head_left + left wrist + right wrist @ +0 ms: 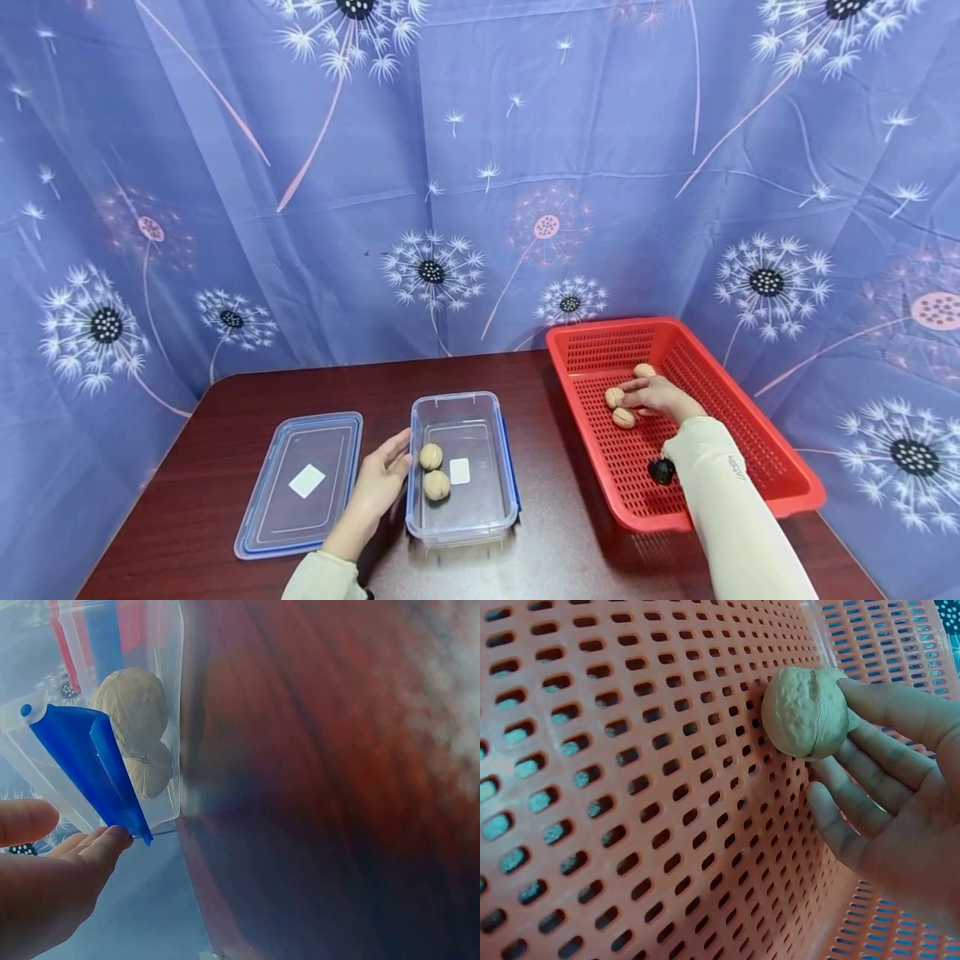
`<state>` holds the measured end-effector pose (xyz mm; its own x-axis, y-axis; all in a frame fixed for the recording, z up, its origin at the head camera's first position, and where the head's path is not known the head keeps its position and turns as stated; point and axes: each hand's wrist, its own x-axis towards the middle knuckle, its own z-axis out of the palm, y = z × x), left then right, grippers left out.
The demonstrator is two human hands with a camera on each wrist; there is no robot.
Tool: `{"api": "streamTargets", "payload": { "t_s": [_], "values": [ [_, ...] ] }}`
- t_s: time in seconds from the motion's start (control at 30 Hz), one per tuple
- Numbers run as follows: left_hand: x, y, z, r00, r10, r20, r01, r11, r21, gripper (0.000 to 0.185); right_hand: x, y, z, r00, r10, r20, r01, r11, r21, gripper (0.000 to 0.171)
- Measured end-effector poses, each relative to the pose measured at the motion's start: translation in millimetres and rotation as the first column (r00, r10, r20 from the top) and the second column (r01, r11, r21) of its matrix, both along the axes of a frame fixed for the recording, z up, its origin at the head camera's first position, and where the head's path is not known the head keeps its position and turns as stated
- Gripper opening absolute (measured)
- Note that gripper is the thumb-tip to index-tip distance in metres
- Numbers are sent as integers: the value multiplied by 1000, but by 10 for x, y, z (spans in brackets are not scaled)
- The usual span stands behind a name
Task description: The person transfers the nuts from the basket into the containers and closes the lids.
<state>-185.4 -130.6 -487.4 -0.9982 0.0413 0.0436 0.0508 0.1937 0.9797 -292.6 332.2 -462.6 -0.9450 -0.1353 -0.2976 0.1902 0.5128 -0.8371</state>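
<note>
Blue dandelion curtain (480, 167) behind | dark wood table (225, 417) | red basket (750, 433) at 3 o'clock: right hand (660, 396) pinches walnut (806, 712) | clear box (462, 467), two walnuts inside: left hand (382, 479) flat, fingers straight against its 9 o'clock wall.

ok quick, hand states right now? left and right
Left hand: open, straight fingers resting against the side of the clear container, holding nothing.
Right hand: fingertips pinching a walnut in the red basket.
</note>
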Motion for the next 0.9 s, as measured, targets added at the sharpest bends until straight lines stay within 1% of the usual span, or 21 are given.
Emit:
{"api": "streamTargets", "payload": {
  "t_s": [0.2, 0.37, 0.63, 0.9],
  "values": [
    [16, -9, 5, 1000, -10, -16, 10, 1000, -9, 42, -12, -9, -25, 1000, -20, 9, 19, 1000, 21, 52],
    [15, -6, 7, 1000, -10, -14, 10, 1000, 0, 43, -30, -1, -47, 1000, -19, 5, 19, 999, 26, 49],
    [15, -16, 3, 1000, -12, -19, 12, 1000, -11, 43, -37, -2, -28, 999, -35, -9, 36, 999, 26, 46],
    [1, -12, -11, 1000, 4, 5, -4, 1000, -9, 43, -22, -21, 5, 999, -40, -34, 42, 998, 43, 50]
  ]
}}
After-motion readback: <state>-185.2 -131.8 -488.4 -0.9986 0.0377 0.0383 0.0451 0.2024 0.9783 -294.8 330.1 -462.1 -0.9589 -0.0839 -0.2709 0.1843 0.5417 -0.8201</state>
